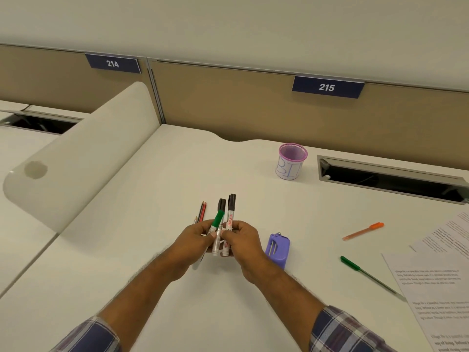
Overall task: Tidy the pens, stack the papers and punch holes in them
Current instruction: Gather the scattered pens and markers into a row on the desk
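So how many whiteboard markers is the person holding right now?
3, bunched between both hands: the green-capped marker on the left, a black-capped marker in the middle, another black-capped marker on the right. Fingers may hide more.

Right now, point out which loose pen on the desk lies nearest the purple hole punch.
The green pen, lying right of the hole punch; the orange pen sits farther back and right.

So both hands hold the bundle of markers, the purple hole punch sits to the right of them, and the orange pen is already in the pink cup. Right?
Not quite. The head view shows the orange pen lying on the desk, apart from the pink cup. The rest holds: both hands grip the markers, hole punch to their right.
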`<state>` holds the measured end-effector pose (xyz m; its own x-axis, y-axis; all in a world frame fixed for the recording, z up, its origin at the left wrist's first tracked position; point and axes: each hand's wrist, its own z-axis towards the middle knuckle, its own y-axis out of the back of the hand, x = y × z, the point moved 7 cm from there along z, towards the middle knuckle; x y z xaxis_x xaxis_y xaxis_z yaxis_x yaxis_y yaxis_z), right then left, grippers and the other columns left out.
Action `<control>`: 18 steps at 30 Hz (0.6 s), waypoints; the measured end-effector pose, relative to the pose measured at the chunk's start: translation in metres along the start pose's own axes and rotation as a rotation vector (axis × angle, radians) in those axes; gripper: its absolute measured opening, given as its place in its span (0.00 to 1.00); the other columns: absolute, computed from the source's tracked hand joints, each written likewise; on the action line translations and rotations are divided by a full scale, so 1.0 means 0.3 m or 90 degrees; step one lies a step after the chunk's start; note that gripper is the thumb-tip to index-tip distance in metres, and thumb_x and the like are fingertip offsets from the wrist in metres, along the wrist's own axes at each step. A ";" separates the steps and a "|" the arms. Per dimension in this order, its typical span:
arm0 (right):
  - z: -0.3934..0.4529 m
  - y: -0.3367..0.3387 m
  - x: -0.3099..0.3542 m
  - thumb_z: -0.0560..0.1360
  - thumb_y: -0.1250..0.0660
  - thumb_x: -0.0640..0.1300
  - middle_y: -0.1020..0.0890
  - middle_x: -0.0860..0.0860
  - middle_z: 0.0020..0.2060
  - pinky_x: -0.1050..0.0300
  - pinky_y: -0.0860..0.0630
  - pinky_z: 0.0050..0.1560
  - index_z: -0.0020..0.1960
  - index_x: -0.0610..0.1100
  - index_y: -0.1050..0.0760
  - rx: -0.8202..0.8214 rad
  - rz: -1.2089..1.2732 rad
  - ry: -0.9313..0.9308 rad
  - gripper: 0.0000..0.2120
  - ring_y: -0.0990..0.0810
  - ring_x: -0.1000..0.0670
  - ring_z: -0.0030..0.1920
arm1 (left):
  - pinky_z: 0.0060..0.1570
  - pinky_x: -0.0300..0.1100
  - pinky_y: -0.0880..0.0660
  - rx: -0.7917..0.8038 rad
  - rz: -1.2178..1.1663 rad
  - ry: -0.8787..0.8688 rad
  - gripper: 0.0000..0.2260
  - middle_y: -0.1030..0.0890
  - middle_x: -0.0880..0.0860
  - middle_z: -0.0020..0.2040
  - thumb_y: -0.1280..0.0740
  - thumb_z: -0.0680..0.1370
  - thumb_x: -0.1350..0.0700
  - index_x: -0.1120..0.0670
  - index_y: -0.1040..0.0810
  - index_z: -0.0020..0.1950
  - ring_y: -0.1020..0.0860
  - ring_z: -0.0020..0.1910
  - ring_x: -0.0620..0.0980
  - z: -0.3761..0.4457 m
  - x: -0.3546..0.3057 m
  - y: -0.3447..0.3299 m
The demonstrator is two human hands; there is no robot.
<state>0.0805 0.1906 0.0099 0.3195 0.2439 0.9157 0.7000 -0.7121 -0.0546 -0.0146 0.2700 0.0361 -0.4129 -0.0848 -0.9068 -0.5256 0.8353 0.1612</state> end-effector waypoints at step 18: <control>0.100 -0.045 -0.056 0.70 0.29 0.39 0.17 0.44 0.43 0.42 0.18 0.45 0.48 0.41 0.22 -0.090 -0.278 -0.018 0.07 0.16 0.42 0.44 | 0.40 0.42 0.24 -0.313 0.110 0.067 0.14 0.16 0.53 0.41 0.24 0.73 0.58 0.53 0.19 0.57 0.19 0.39 0.49 0.107 0.096 0.333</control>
<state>0.0847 0.2158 -0.0165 0.0325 0.5579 0.8293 0.6800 -0.6204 0.3907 -0.0553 0.3685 0.0135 -0.5837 -0.0432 -0.8109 -0.7196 0.4901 0.4919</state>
